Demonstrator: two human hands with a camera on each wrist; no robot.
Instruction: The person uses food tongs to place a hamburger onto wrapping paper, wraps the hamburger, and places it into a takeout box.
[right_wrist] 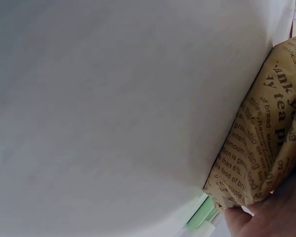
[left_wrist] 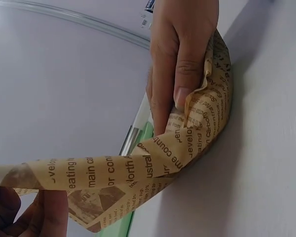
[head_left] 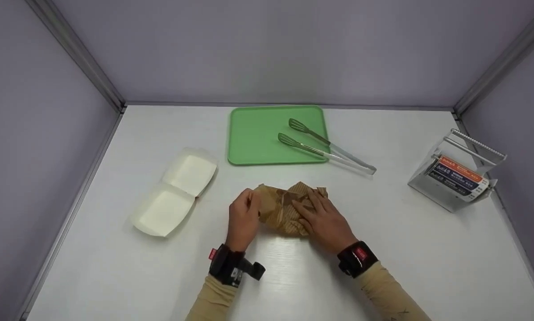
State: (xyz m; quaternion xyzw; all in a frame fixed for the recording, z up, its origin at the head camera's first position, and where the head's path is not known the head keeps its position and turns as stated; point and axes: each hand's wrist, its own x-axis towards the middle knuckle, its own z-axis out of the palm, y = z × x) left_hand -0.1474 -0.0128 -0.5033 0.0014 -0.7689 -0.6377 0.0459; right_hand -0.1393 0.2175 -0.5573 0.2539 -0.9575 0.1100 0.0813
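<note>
Brown food wrapping paper [head_left: 287, 220] printed with dark text lies crumpled and partly folded on the white table. Whatever may be inside it is hidden. At its left edge, my left hand [head_left: 243, 218] pinches a raised flap; the left wrist view shows this flap [left_wrist: 108, 170] stretched out toward the fingers. My right hand [head_left: 328, 223] rests on the right part of the paper with its fingers extended, pressing on a fold. In the right wrist view, the paper's printed side [right_wrist: 259, 133] bulges up from the table, and only part of the right hand [right_wrist: 276, 217] shows.
An opened white clamshell box [head_left: 166, 209] stands to the left. Behind the paper is a green tray [head_left: 253, 138], with metal tongs [head_left: 351, 158] lying across its right edge. A metal holder [head_left: 432, 194] containing printed boxes stands at the right. Walls enclose the table's back and sides.
</note>
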